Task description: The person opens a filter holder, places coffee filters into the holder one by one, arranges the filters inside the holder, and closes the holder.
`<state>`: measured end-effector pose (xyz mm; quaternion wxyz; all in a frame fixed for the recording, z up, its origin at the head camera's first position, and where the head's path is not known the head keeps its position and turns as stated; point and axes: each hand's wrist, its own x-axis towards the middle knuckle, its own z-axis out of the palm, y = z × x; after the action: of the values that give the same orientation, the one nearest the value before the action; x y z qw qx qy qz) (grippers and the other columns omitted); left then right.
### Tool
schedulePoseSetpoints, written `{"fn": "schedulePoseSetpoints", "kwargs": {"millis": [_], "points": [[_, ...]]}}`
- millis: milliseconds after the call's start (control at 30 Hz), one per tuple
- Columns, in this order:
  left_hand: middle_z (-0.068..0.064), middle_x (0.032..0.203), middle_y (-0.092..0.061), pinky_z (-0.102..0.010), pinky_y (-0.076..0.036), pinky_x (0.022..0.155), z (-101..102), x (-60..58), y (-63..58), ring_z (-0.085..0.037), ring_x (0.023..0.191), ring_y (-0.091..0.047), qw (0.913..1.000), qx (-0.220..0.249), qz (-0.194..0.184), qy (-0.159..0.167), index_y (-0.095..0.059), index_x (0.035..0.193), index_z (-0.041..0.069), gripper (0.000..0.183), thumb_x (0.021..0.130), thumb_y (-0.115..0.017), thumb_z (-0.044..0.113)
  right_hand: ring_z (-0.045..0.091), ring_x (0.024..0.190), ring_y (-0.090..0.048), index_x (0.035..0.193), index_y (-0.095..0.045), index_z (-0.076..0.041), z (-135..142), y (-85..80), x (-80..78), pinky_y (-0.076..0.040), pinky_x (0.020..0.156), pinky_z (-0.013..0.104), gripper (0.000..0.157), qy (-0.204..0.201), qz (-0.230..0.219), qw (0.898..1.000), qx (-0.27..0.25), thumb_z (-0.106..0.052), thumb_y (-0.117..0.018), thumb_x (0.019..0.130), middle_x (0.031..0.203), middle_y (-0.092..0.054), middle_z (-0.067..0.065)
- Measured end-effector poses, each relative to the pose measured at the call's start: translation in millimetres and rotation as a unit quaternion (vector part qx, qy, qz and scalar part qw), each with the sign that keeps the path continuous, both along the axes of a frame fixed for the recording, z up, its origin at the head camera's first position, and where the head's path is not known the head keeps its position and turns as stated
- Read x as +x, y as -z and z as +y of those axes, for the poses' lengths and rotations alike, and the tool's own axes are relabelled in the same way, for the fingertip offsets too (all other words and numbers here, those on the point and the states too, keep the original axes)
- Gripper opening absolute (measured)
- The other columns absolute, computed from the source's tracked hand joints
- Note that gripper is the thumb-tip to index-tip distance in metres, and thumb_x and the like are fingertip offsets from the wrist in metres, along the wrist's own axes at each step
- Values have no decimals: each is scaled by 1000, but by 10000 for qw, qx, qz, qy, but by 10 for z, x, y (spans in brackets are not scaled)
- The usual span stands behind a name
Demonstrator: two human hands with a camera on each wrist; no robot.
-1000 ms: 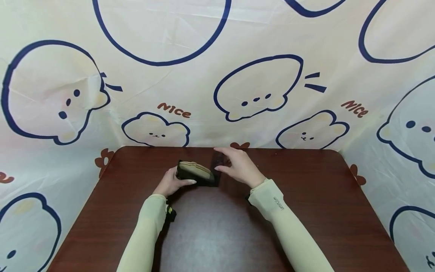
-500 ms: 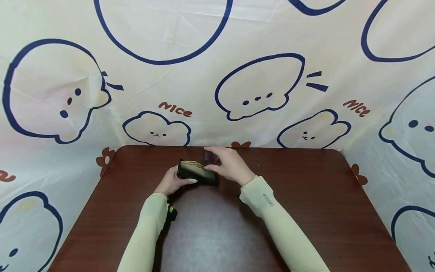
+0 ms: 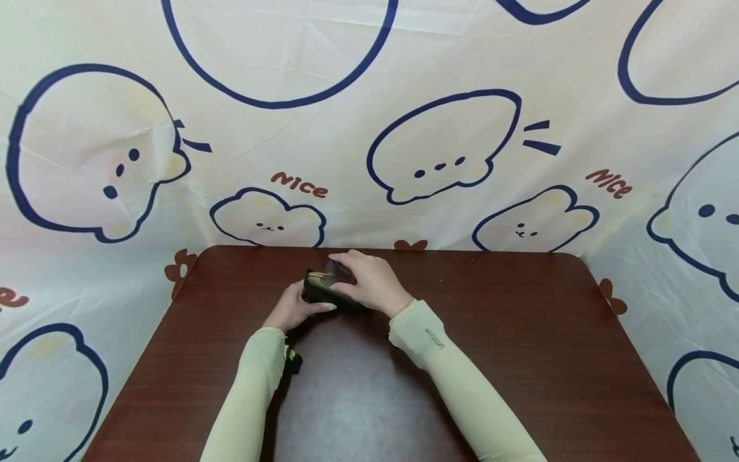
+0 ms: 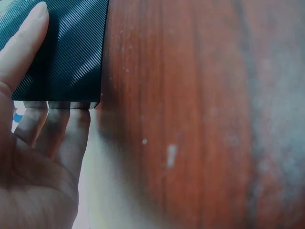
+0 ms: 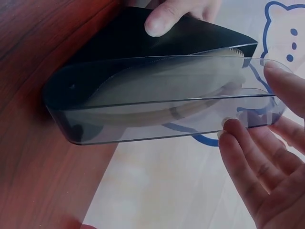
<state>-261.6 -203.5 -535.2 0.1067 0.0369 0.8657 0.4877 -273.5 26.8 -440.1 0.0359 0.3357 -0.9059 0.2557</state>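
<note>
Near the table's far edge, my left hand (image 3: 290, 310) grips a black case (image 3: 319, 294), thumb along its front and fingers behind. In the left wrist view, the case's finely ribbed face (image 4: 71, 52) shows under the thumb. A smoky see-through lid (image 5: 152, 114) joins the case at one end and stands partly raised in the right wrist view. My right hand (image 3: 372, 280) pinches the lid's free end, thumb on one side and fingers on the other. Beige leaves with curved edges (image 3: 319, 275) show inside the case; what they are I cannot tell.
The dark brown wooden table (image 3: 548, 359) spreads around both arms. A pale cloth wall (image 3: 346, 154) printed with blue cartoon outlines rises right behind the table's far edge and on both sides. A black wrist strap (image 3: 293, 360) shows at the left sleeve.
My right hand has moved left with the lid, swinging it from upright down toward the case so it now overlaps the beige leaves. The left hand keeps its hold on the case.
</note>
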Motion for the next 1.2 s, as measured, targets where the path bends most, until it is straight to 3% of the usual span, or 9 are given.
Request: {"fn": "schedulePoseSetpoints", "kwargs": {"millis": [400, 700, 1200], "points": [[-6, 131, -70, -46, -53, 103, -5, -6, 2, -22, 114, -65, 9999, 107, 67, 77, -63, 137, 16, 62, 84, -88, 37, 13, 98, -66, 146, -59, -22, -120, 38, -21, -57, 87, 34, 57, 28, 94, 9994, 330, -41, -76, 95, 127, -68, 1], [-6, 130, -71, -45, -54, 101, 2, 5, 0, -22, 113, -66, 9998, 161, 64, 70, -64, 135, 15, 60, 84, -88, 36, 15, 103, -68, 145, -60, -19, -184, 91, -41, -57, 88, 36, 56, -72, 221, 9992, 312, -40, -75, 96, 127, -68, 2], [-8, 138, -67, -49, -52, 105, 12, 6, 1, -28, 126, -63, 9992, 241, 296, 138, -62, 141, 14, 64, 84, -88, 29, 16, 106, -69, 144, -61, -20, -234, 105, -48, -57, 88, 36, 56, -68, 312, 9989, 342, -41, -76, 95, 125, -68, 1]]}}
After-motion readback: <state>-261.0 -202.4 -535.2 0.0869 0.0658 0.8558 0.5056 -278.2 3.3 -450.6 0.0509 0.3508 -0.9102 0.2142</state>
